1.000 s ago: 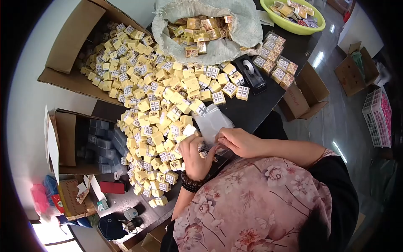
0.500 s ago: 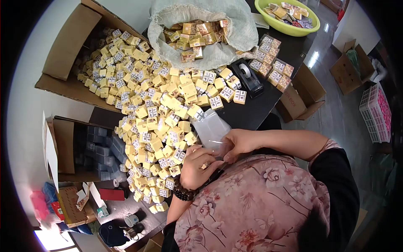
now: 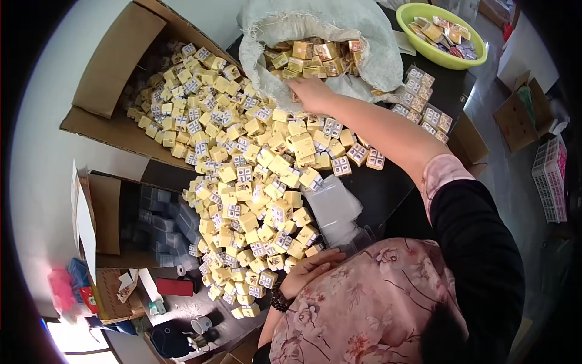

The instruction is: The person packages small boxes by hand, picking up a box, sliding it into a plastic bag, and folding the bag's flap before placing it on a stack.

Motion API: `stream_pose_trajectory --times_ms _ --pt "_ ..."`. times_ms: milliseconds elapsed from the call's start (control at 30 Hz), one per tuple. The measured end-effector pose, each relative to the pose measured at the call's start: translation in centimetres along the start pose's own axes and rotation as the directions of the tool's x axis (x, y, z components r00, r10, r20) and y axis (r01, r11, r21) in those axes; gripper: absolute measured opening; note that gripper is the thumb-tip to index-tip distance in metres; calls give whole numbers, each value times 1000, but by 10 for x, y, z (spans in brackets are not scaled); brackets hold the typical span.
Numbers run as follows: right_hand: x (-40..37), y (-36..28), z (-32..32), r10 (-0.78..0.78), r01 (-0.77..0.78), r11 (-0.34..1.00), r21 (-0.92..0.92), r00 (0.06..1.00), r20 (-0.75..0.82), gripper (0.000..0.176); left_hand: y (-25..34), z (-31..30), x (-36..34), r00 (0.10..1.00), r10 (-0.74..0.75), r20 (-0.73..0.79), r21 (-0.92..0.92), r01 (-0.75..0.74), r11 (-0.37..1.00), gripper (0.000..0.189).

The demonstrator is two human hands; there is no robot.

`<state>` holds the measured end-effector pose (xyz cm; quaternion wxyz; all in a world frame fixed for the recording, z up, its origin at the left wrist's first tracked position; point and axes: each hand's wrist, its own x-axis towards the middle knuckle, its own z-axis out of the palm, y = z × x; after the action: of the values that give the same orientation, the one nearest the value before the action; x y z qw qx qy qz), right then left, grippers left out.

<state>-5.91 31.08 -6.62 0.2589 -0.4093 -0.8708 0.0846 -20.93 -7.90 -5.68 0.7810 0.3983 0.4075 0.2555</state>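
My right hand [image 3: 310, 96] reaches over the near rim of a woven sack [image 3: 379, 48], its fingers curled over a small orange-yellow box [image 3: 295, 96]. More small wrapped boxes [image 3: 315, 51] lie inside the sack. My left hand [image 3: 310, 270] rests against the front of the floral garment, fingers stretched and lying flat, with a dark bead bracelet at the wrist. Beside it lie a clear plastic case [image 3: 357, 241] and a stack of translucent plastic pieces [image 3: 332, 206]. A big heap of small yellow boxes [image 3: 242, 188] borders both hands.
The heap spills from a tipped cardboard carton [image 3: 100, 130]. Another carton [image 3: 106, 212] holds clear plastic cases [image 3: 160, 221]. Packed blocks of boxes [image 3: 415, 91] and a yellow-green basin [image 3: 418, 51] stand at the far right of the black table [image 3: 382, 191].
My right hand has left the clear plastic near my body and reached forward to the sack. My left hand's fingers have straightened near the garment. The view has shifted slightly.
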Motion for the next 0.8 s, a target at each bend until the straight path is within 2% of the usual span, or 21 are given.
stream_pose_trajectory --times_ms 33,67,100,133,167,233,267,300,367,400,467,500,533,567,633,667,767,800 --pt "9 0 -2 68 -67 998 -10 992 110 64 1 -4 -5 1000 26 -10 -36 -26 999 43" --pt "14 -1 -3 55 -55 998 -7 992 110 64 4 -8 -10 999 51 -19 -72 -52 996 43" --pt "16 0 -5 45 -40 998 -54 994 104 64 18 -4 -19 991 84 -100 -80 -92 993 44" --pt "14 -3 -13 37 -27 995 -101 994 99 65 23 -1 -25 963 180 -198 -131 -209 969 45" --pt "3 -6 -20 -24 24 1000 6 1000 20 60 27 2 -30 917 268 -297 -169 -327 930 47" --pt "-43 -47 -51 -70 101 946 309 991 -110 50 44 7 -30 799 411 -439 13 -452 892 60" --pt "-70 -67 -64 -126 174 844 507 984 -128 50 47 8 -27 732 486 -477 123 -492 862 65" --pt "-97 -87 -76 -173 229 695 681 973 -150 50 52 7 -21 710 522 -473 151 -518 842 74" --pt "-150 -123 -97 -285 217 600 770 957 -49 44 54 7 1 656 609 -446 309 -526 792 89" --pt "-173 -129 -92 -341 294 547 784 933 -113 43 55 10 11 664 616 -423 354 -505 787 104" --pt "-204 -141 -90 -380 389 465 795 899 -218 40 62 26 31 597 709 -375 491 -521 698 110" --pt "-214 -147 -96 -368 412 442 797 894 -258 37 60 28 40 556 737 -385 474 -566 674 116" --pt "-221 -150 -106 -342 353 357 865 911 -231 31 62 32 41 537 748 -390 541 -525 658 118" --pt "-228 -149 -109 -335 355 364 861 913 -235 31 66 38 40 517 760 -393 603 -479 638 120" --pt "-241 -146 -115 -215 125 -73 989 967 -138 31 60 40 41 497 791 -357 662 -463 590 122" --pt "-245 -147 -117 -210 129 -71 989 968 -141 31 60 44 40 494 801 -339 691 -447 568 122" --pt "-251 -152 -121 37 -57 -267 962 997 69 40 60 56 40 466 827 -315 738 -428 522 120" --pt "-253 -148 -116 9 -102 -248 963 994 107 42 59 57 39 468 824 -318 759 -396 518 118"
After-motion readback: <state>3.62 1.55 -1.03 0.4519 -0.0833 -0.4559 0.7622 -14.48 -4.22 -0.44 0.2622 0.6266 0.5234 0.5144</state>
